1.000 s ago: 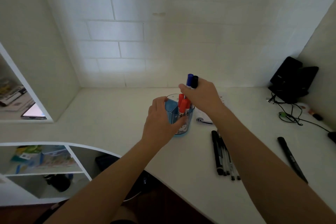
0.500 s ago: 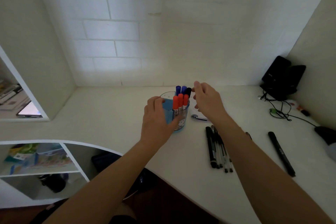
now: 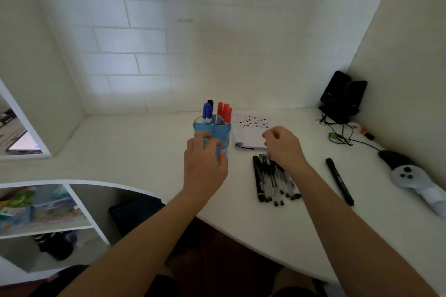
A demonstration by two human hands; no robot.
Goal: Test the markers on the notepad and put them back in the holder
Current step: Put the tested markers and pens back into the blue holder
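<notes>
Markers [image 3: 224, 113] are sitting caps-up in the see-through blue holder [image 3: 220, 132], which stands on the white desk [image 3: 144, 152] just left of the notepad [image 3: 251, 134]. We count three red-capped ones in the back right section, with the blue-capped markers [image 3: 207, 111] and a black-capped marker [image 3: 210, 103] in the back left one. The notepad lies flat with its spiral edge toward us, and rows of little red and dark marks cover the top of the page.

Our left hand [image 3: 205, 164] is right up against the near wall of the holder, fingers curled over the front and thumb by its lower right corner. Honestly we can't tell if it's actually gripping or just touching. Our right hand [image 3: 282, 147] hovers over the near edge of the notepad and the top ends of a bunch of black pens [image 3: 270, 181], fingers loosely curled, nothing in it.

Off to the right, a lone black marker [image 3: 339, 181] lies on the desk, well apart from the bunch. Past that sit a grey controller [image 3: 407, 176], some cables [image 3: 340, 137] and black speakers [image 3: 342, 96] in the corner.
</notes>
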